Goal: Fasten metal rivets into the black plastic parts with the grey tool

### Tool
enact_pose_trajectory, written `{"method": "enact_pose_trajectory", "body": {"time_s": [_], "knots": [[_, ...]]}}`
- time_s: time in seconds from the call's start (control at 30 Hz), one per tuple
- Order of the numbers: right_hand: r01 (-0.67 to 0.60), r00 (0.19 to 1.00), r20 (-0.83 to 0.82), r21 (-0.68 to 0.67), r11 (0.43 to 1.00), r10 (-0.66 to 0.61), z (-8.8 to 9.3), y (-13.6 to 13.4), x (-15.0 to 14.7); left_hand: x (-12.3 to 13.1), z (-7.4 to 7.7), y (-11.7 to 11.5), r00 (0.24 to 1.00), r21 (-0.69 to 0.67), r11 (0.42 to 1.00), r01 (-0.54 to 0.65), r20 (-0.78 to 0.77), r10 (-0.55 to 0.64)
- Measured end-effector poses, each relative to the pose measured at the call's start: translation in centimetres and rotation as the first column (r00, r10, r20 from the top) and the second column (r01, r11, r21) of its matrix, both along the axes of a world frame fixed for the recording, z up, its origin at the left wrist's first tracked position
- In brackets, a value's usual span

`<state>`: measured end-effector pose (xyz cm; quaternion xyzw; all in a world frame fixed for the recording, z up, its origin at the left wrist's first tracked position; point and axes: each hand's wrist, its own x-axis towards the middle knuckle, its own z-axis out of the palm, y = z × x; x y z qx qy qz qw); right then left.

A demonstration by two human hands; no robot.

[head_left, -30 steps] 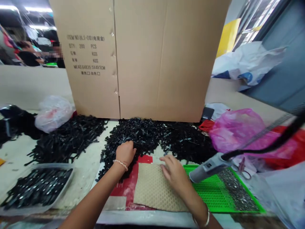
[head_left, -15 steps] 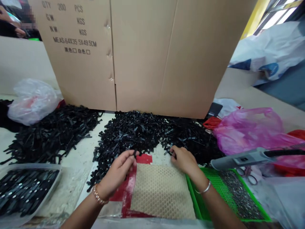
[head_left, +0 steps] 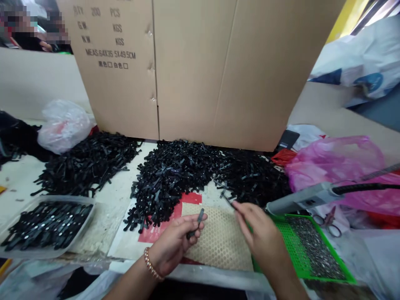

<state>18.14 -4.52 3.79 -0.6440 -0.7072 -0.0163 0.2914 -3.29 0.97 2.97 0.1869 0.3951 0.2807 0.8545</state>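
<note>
My left hand [head_left: 179,237], palm turned up above the honeycomb-textured mat [head_left: 223,241], is closed on a small black strip-shaped part [head_left: 200,216]. To its right, my right hand [head_left: 259,229] pinches another thin black strip [head_left: 228,201] between thumb and fingers, pointing up and left. Beyond the hands lie a middle pile of small black parts [head_left: 178,171] and a right pile of black strips [head_left: 253,175]. A red sheet [head_left: 153,235] shows partly under the mat and the middle pile.
On the left, a clear plastic tub [head_left: 90,221] holds rows of black parts, below a third pile [head_left: 90,162]. At right are a green basket [head_left: 284,246] with small metal pieces, a grey handheld tool [head_left: 300,198], scissors [head_left: 331,223] and a pink bag [head_left: 337,158]. A tall carton [head_left: 218,75] stands behind.
Both hands have drawn back from the piles toward me. My left hand has turned palm up with the black strip showing; a strip now shows in my right hand. The view has shifted slightly.
</note>
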Motion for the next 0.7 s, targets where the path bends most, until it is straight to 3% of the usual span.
{"method": "enact_pose_trajectory", "body": {"time_s": [0.07, 0.13, 0.43, 0.7], "knots": [[-0.145, 0.976, -0.154, 0.074, 0.987, 0.155, 0.0, -2.0, -2.2, 0.2, 0.5, -0.8, 1.0, 0.005, 1.0, 0.016, 0.008, -0.016], [-0.206, 0.955, -0.197, 0.095, 0.974, 0.222, 0.0, -3.6, -3.9, 0.3, 0.9, -1.6, 1.0, 0.016, 1.0, 0.021, 0.008, -0.021], [-0.271, 0.938, -0.181, 0.146, 0.951, 0.295, -1.1, -5.8, -4.8, 0.2, 1.5, -3.7, 1.0, 0.096, 0.995, 0.021, 0.003, -0.021], [-0.257, 0.955, -0.114, 0.153, 0.954, 0.275, -2.0, -6.7, -4.5, 0.3, 2.2, -4.7, 1.0, 0.137, 0.991, -0.001, -0.03, 0.005]]}}
